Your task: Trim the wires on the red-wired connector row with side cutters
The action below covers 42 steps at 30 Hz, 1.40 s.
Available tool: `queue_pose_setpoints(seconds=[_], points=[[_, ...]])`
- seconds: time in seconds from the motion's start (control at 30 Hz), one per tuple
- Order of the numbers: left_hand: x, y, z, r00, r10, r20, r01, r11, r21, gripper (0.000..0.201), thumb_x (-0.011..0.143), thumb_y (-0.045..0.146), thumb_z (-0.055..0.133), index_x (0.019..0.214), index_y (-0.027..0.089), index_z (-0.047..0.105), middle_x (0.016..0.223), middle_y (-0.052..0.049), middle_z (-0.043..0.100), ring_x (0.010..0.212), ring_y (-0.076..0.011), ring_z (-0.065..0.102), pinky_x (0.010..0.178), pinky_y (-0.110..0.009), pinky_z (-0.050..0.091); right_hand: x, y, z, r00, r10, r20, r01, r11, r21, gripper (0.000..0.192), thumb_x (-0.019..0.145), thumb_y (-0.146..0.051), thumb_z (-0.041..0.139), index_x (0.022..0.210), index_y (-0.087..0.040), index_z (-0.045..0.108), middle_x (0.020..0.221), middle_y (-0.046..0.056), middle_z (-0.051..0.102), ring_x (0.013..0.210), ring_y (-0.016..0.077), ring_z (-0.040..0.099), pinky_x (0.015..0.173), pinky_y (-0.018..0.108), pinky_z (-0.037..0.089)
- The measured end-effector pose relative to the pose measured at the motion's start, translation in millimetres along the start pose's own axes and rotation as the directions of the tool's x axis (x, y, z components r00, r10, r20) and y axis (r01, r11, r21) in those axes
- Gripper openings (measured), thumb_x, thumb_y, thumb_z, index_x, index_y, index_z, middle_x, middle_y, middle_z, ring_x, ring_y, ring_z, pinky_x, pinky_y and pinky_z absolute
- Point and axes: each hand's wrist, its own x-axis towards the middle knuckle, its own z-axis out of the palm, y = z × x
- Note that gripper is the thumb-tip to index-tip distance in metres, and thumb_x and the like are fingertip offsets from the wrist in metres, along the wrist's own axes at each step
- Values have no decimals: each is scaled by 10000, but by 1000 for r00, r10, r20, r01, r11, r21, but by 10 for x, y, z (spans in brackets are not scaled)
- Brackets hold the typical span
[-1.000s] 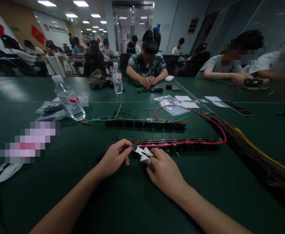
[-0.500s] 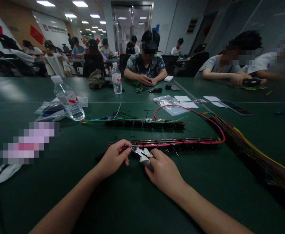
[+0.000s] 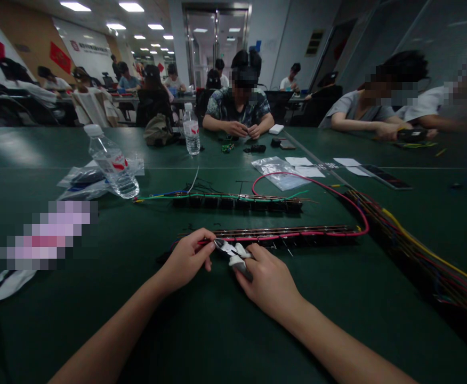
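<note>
Two hands at the near strip (image 3: pixel 281 233), barely moved in the last second | left hand (image 3: pixel 187 258) pinches the red wire (image 3: pixel 337 188) end at the strip's left | right hand (image 3: pixel 267 282) clenched on cutters (image 3: pixel 231 252), tips meeting that wire | cut looks unfinished.

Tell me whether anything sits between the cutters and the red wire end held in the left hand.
Nothing visible does. The cutters in the right hand have their tip right at the red wire end pinched by the left hand, above the green table.
</note>
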Motion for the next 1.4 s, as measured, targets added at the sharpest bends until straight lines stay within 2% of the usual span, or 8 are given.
queue_pose_setpoints(seconds=[0.9, 1.4], points=[[-1, 8, 2, 1000, -1, 5, 1, 1000, -15, 139, 922, 254, 497, 1011, 171, 564, 594, 45, 576, 535, -146, 610, 591, -278, 480, 4, -6, -61, 1000, -6, 5, 6, 999, -49, 164, 847, -278, 600, 744, -169, 668, 979, 77, 644, 791, 177, 587, 618, 293, 447], [-7, 9, 0, 1000, -1, -4, 1, 1000, -5, 134, 916, 256, 507, 1002, 176, 572, 566, 50, 582, 535, -151, 617, 599, -280, 478, 15, -3, -69, 999, 1, 49, 3, 998, -63, 164, 846, -276, 596, 733, -176, 659, 962, 67, 639, 815, 181, 595, 637, 283, 454]])
